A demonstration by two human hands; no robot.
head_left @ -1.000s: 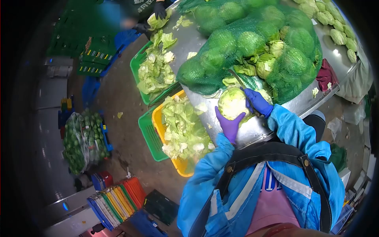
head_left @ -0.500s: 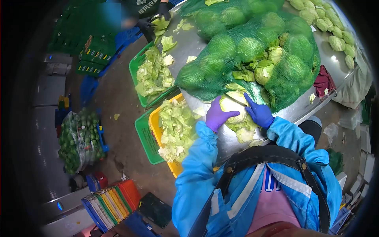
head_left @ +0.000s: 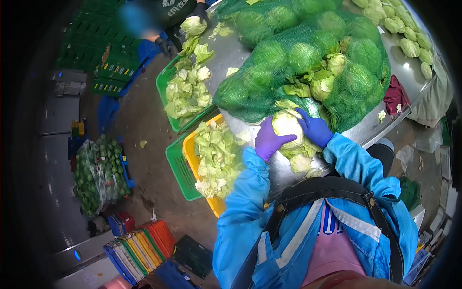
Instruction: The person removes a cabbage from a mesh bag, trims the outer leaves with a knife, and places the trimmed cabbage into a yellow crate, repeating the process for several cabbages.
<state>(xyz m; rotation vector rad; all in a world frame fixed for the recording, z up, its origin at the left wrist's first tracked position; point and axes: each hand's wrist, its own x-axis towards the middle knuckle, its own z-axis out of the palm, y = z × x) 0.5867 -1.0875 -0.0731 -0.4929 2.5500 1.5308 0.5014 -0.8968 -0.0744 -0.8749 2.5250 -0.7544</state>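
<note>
A pale, trimmed cabbage (head_left: 287, 124) stands between my hands at the near edge of the metal table (head_left: 281, 176). My left hand (head_left: 271, 139), in a purple glove, is wrapped round its left side with the thumb across the front. In a blue-violet glove, my right hand (head_left: 314, 129) is curled against the cabbage's right side; its fingertips are partly hidden, and no knife blade can be made out. Loose leaves (head_left: 301, 163) lie just below the cabbage. Beyond it, a green net bag (head_left: 269, 62) full of cabbages is open, with leafy heads (head_left: 322, 87) at its mouth.
At the left table edge are a yellow crate (head_left: 191, 156) and a green crate (head_left: 161, 84), both holding leaves. Another person's gloved hand (head_left: 166, 47) is at the upper left. Small cabbages (head_left: 409, 47) line the far right; a maroon cloth (head_left: 395, 96) lies nearby.
The blade seen across the cabbage earlier is no longer visible. My right hand has shifted slightly up and left round the cabbage. The other person's hands have moved apart, showing a cabbage.
</note>
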